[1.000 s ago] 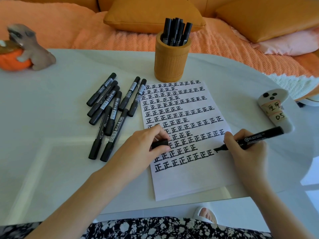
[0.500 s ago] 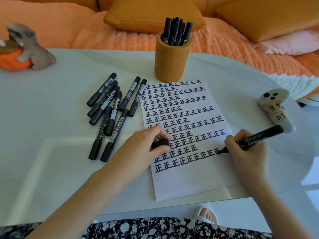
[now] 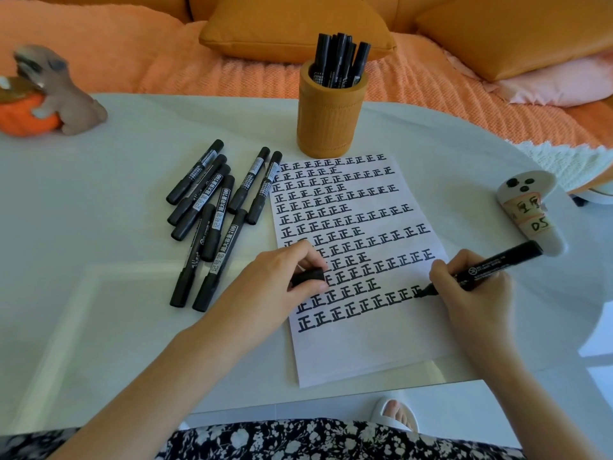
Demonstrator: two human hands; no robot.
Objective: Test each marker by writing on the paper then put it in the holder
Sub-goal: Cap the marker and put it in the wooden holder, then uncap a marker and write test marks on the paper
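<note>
1. Far upper left of the frame: a small grey animal figurine point(image 3: 64, 94) leans on an orange pumpkin point(image 3: 28, 119) at the back edge of the white surface point(image 3: 83, 227).
2. Left of centre: a loose heap of black markers point(image 3: 212, 220) lies on the surface, just beside the left edge of the paper point(image 3: 365, 353).
3. Centre: the left hand point(image 3: 275, 287) rests on the left side of the paper, thumb and fingers pinched round a black cap point(image 3: 306, 277).
4. Upper centre: the orange holder point(image 3: 331, 111) stands upright just beyond the top edge of the paper, with several black markers in the holder point(image 3: 341, 59) standing on end.
5. The paper carries rows of the same black character across most of its length; its bottom strip is blank.
6. Right of centre: the right hand point(image 3: 471, 297) grips an uncapped marker point(image 3: 497, 263) in a writing hold, its tip touching the paper at the right end of the second-lowest row.
7. Right: a white ghost-shaped object point(image 3: 530, 214) with handwritten labels lies on the surface.
</note>
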